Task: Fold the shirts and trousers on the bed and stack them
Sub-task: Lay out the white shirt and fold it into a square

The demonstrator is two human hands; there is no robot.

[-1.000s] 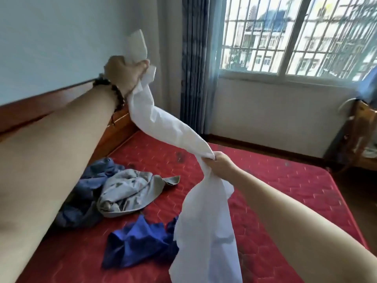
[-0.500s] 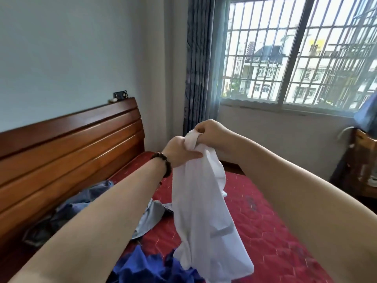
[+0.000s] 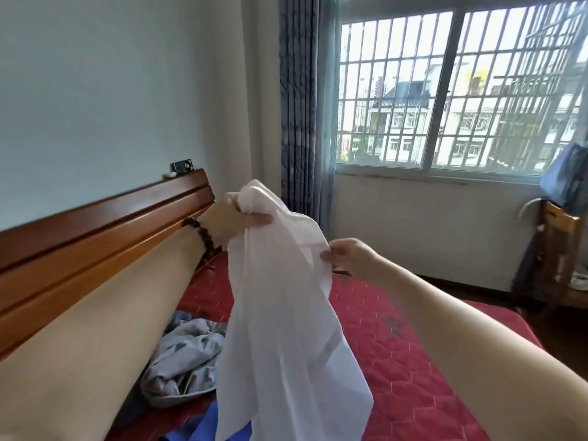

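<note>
A white garment (image 3: 280,313) hangs in the air over the red mattress (image 3: 397,361). My left hand (image 3: 235,218), with a dark bead bracelet on the wrist, grips a bunched top part of it. My right hand (image 3: 346,254) pinches the cloth's edge lower down and to the right, a short way from the left hand. On the mattress behind the white cloth lies a crumpled grey garment (image 3: 184,361), and a bright blue garment (image 3: 197,424) shows at the bottom edge. A darker blue-grey piece (image 3: 178,318) peeks out beside my left forearm.
A wooden headboard (image 3: 95,237) runs along the left with a small dark device (image 3: 181,165) on top. Behind the bed are a blue curtain (image 3: 299,100) and a barred window (image 3: 458,90). A wooden chair (image 3: 560,256) with blue cloth stands at the right.
My hands came together at the top of the white garment, then my right hand slid away down its edge to the right. The camera tilted up.
</note>
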